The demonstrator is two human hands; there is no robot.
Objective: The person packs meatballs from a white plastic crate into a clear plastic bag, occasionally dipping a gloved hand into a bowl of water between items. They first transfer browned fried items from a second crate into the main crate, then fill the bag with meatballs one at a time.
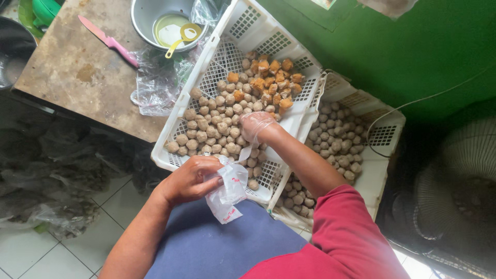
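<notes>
My left hand (190, 179) is closed on a small clear plastic bag (230, 194) with red print, held over the near rim of a white plastic crate (206, 72). The crate holds many grey-brown meatballs (217, 121) and, at its far end, orange-brown fried pieces (268, 77). My right hand (257, 125), covered by a thin clear plastic glove, reaches into this crate and rests on the meatballs; whether it grips any I cannot tell. A second white crate (385, 134) of meatballs lies to the right, partly under the first.
A worn table (77, 67) at the left carries a pink knife (108, 40), crumpled clear plastic (157, 82) and a metal bowl (150, 15) with a yellow ladle (183, 37). Dark plastic bags (57, 170) lie below it. A green wall (413, 46) and a fan (460, 191) stand at right.
</notes>
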